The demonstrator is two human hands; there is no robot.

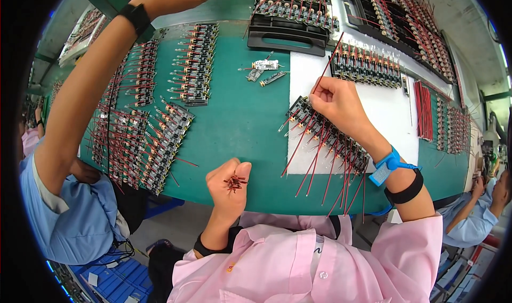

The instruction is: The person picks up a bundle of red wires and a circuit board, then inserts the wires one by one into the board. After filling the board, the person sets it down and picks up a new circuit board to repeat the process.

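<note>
Under the right hand [336, 101], pinching a red wire [326, 67], boards [325, 135] partly hide; left hand [229, 184] grips wire bits [234, 182].

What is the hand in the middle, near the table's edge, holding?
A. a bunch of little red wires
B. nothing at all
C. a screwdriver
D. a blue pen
A: the left hand is curled around a small bunch of short red wires, just above the green table edge.

left hand [228, 183] cupped, right hand [337, 101] apparently pinching
</note>
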